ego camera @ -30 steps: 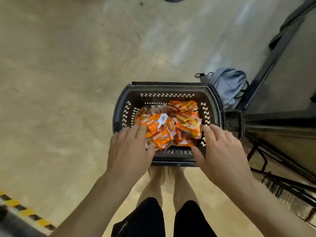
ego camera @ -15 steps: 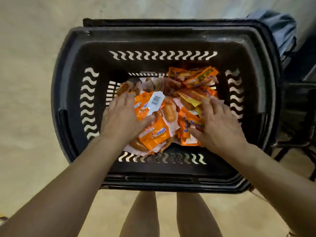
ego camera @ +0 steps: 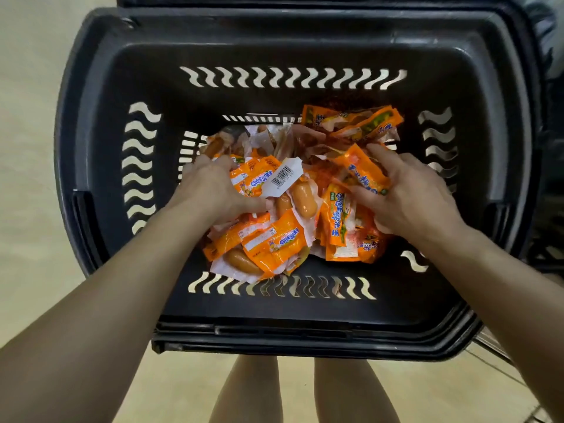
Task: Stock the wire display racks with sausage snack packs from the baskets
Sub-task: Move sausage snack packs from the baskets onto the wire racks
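Observation:
A black plastic basket (ego camera: pixel 100 166) stands on the floor right below me, stacked on others of the same kind. A heap of orange sausage snack packs (ego camera: pixel 274 242) fills its bottom. My left hand (ego camera: pixel 210 190) is down in the heap, its fingers and thumb curled round packs on the left, next to a white barcode label (ego camera: pixel 282 178). My right hand (ego camera: pixel 409 193) grips an orange pack (ego camera: pixel 360 166) on the right side of the heap, fingers over it and thumb under. No display rack is in view.
Pale concrete floor (ego camera: pixel 27 87) lies left of the basket. My bare legs (ego camera: pixel 244 392) stand just behind its near rim. A dark metal frame (ego camera: pixel 552 209) rises at the right edge, and a blue-grey bag (ego camera: pixel 546 22) lies at the top right.
I have bent lower, so the basket fills more of the view. Both hands went from lying on the heap to closing round packs; the right hand has lifted one pack's end.

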